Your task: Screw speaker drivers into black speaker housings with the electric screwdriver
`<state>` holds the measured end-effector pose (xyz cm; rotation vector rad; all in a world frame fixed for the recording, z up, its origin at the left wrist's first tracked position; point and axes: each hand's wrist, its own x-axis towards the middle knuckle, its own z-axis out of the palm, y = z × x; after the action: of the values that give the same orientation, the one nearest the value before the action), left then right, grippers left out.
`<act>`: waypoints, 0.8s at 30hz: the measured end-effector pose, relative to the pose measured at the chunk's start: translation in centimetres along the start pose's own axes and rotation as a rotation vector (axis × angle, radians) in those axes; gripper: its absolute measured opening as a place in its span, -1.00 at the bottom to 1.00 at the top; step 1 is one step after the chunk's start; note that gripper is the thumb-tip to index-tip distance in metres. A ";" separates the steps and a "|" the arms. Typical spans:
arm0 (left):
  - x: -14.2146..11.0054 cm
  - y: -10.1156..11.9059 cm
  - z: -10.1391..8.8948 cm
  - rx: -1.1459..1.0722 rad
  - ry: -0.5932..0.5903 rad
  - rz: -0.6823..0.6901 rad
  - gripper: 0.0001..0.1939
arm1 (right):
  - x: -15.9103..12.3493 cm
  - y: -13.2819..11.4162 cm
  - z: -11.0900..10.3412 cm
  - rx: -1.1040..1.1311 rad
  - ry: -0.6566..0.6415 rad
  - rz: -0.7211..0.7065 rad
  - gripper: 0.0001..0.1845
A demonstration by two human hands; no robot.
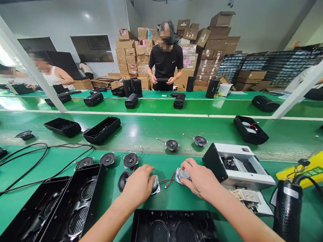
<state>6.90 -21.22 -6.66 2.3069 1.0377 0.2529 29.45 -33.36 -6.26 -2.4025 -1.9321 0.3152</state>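
Observation:
My left hand (pixel 138 182) is closed on a small speaker driver (pixel 155 186), whose metal side shows past my fingers. They hide the rest of it. Another driver (pixel 123 180) lies just left of that hand, cone up. Over to the right, my right hand (pixel 198 176) grips a second speaker driver (pixel 178 175) by its round magnet, magnet side up. Red and black wires (pixel 170 181) lie between the two held drivers. Below both hands sits a black speaker housing (pixel 171 235) with round mesh grilles, open side up.
More housings (pixel 78 203) stand at left beside a black cable (pixel 44 158). Loose drivers (pixel 130 160) lie ahead. A grey-white machine (pixel 240 165), black cylindrical tool (pixel 287 210) and yellow bottle (pixel 310 170) occupy the right. Across the belt (pixel 147 125), a person (pixel 166 61) holds a black part.

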 end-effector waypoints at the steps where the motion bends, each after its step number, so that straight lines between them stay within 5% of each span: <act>1: -0.5 0.4 -0.2 0.072 -0.029 0.004 -0.71 | 0.3 0.1 0.1 0.018 -0.013 -0.012 -0.57; 8: -0.6 1.5 -0.1 0.324 -0.141 -0.011 -0.75 | 0.9 1.5 -1.1 0.314 0.031 -0.043 -0.60; 15: -1.5 2.0 -3.3 0.134 -0.055 -0.055 -0.64 | -6.0 1.0 -5.6 0.734 -0.037 -0.075 -0.48; 19: -6.7 1.6 -6.3 -0.084 -0.057 -0.099 -0.51 | -11.4 0.6 -3.9 0.745 0.050 -0.105 -0.54; 24: -12.5 1.9 -5.7 -0.134 -0.023 0.189 -0.59 | -15.4 0.7 0.8 0.420 0.253 -0.194 -0.41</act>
<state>-2.66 -28.92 -0.09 2.2805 0.7681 0.3594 26.82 -48.52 -5.15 -1.8786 -1.7585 0.3475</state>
